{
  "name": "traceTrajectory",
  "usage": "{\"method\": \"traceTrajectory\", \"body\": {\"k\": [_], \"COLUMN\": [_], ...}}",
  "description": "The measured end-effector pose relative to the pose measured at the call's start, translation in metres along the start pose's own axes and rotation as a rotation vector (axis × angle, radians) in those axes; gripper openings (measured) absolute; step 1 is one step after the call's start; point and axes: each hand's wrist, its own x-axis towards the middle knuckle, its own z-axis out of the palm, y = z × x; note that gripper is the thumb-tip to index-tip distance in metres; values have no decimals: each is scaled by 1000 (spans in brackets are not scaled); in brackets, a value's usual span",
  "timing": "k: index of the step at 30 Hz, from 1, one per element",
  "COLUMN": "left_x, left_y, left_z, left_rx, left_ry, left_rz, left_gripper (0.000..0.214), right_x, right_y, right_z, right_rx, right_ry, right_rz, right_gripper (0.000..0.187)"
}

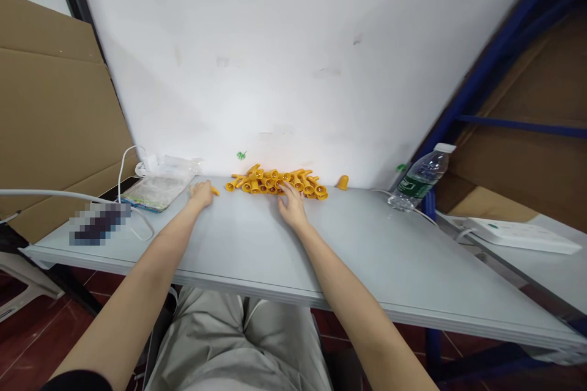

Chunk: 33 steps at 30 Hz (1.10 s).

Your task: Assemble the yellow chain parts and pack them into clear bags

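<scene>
A heap of yellow-orange plastic pieces (pixel 270 182) lies along the back of the grey table, against the white panel. Many are trumpet-shaped, with a flared hollow end and a narrow stem. My right hand (pixel 293 206) rests at the front of the heap, fingers spread and touching the pieces; nothing is visibly gripped. To the left of the heap, my left hand (pixel 200 193) is closed low over the tabletop. A yellow plastic piece (pixel 215 191) sticks out at its right side; the rest of it is hidden by the fingers. A single yellow cup-like piece (pixel 342 182) stands apart on the right.
A clear water bottle (pixel 419 180) leans at the right, near a blue frame post and a white power strip (pixel 523 236). Plastic bags (pixel 158 186), a white cable (pixel 121 174) and a blurred-out object lie left. Cardboard (pixel 50 116) stands at the left edge.
</scene>
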Motion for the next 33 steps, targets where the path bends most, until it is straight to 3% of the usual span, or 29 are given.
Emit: {"method": "traceTrajectory", "body": {"k": [5, 7, 11, 18, 24, 29, 33], "left_x": [-8, -16, -36, -44, -36, -38, -41], "left_y": [26, 37, 46, 30, 26, 29, 32], "left_z": [5, 10, 19, 23, 37, 38, 35], "left_rx": [-155, -198, -263, -264, -233, -242, -237], "left_ry": [-106, -90, 33, 240, 28, 10, -8], "left_rz": [59, 45, -30, 47, 141, 140, 213], "left_gripper": [52, 46, 38, 45, 52, 52, 54], "right_x": [0, 0, 1, 2, 3, 3, 3], "right_y": [2, 3, 4, 6, 10, 11, 11], "right_z": [-1, -1, -1, -4, -2, 0, 0], "right_rx": [26, 42, 63, 87, 111, 118, 135], "right_ry": [18, 28, 54, 101, 117, 118, 107], "right_rz": [15, 15, 12, 18, 13, 18, 29], "right_gripper": [47, 47, 45, 41, 39, 39, 40]}}
